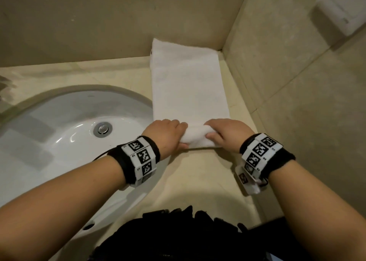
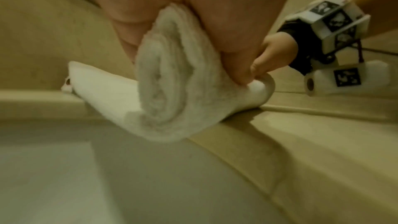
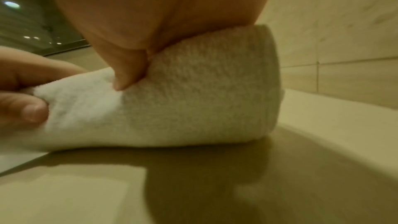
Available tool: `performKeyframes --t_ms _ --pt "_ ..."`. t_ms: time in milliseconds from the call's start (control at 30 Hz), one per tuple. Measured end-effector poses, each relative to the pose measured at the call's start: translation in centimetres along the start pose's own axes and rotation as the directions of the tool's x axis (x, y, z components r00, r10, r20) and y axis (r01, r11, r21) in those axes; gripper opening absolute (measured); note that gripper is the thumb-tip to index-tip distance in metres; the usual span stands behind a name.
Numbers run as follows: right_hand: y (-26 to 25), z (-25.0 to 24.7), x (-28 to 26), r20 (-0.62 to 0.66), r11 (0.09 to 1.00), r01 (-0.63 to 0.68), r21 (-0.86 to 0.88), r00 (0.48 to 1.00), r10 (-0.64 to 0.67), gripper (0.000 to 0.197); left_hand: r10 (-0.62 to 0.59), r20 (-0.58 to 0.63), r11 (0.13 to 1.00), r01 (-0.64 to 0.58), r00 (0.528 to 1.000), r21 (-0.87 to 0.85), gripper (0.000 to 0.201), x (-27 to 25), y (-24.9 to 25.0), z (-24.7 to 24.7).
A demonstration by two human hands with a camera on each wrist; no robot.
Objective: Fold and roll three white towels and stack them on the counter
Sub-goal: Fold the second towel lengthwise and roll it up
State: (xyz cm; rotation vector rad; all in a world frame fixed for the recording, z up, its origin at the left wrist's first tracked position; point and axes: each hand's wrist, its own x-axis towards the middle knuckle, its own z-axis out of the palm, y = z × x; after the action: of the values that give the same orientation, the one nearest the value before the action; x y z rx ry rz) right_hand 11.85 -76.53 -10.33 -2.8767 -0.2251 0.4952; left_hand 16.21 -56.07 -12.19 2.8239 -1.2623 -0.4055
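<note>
Rolling a folded white towel [image 1: 188, 86] on a beige bathroom counter [image 1: 200, 173], a person works with both bare hands at the towel's near end. The left hand [image 1: 168, 135] grips the left end of the roll [image 1: 196, 139], fingers curled over the top and thumb tucked under. The right hand [image 1: 225, 134] grips the right end in the same way, thumb pressed into the cloth.

The roll lies crosswise, its long axis running left to right between the two hands. The flat, unrolled strip stretches straight away from the hands toward the back wall [image 1: 99, 23], where its far end climbs slightly up the wall. Judging from this, the roll has to travel forward, away from the body, and most of the strip remains to be taken up. Both hands sit about equally near the roll. A white sink [image 1: 65, 126] lies just left of the towel; a tiled side wall [image 1: 287, 72] stands to its right.

The left wrist view shows what the head view hides: the spiral end [image 2: 170, 81] of the roll, a few loose layers wound and somewhat flattened, resting at the counter's edge by the sink. The right wrist view shows the roll's side [image 3: 193, 91] sitting on the counter, and the thumb [image 3: 127, 76] digging into it. No other towels are in view.
</note>
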Motion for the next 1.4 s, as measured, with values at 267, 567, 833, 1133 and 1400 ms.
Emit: performKeyframes --t_ms 267,567,833,1133,1400 --pt "0.3 1.2 -4.0 -0.154 0.977 0.113 -0.181 0.978 -0.141 0.057 0.010 0.209 0.962 0.047 0.978 -0.267 0.051 0.8 0.2 -0.4" --pt "1.3 0.4 -1.9 0.123 0.983 -0.103 0.151 0.989 0.085 0.035 0.092 -0.033 0.981 -0.085 0.995 0.174 0.079 -0.9 2.4 0.6" --pt "-0.1 2.4 -4.9 -0.152 0.987 0.098 -0.125 0.981 -0.117 0.055 0.132 0.168 0.962 -0.085 0.977 -0.261 0.043 0.3 1.8 -0.8" --pt "-0.3 0.2 -1.2 0.124 0.999 -0.033 0.036 0.992 0.028 0.043 0.010 0.013 1.000 -0.010 1.000 0.019 0.063 -0.7 1.5 -0.2" --pt "-0.6 2.0 -2.9 -0.108 0.988 -0.032 -0.149 0.994 0.016 0.049 0.038 0.182 0.992 -0.015 0.983 -0.125 0.058 1.9 0.2 -1.9"
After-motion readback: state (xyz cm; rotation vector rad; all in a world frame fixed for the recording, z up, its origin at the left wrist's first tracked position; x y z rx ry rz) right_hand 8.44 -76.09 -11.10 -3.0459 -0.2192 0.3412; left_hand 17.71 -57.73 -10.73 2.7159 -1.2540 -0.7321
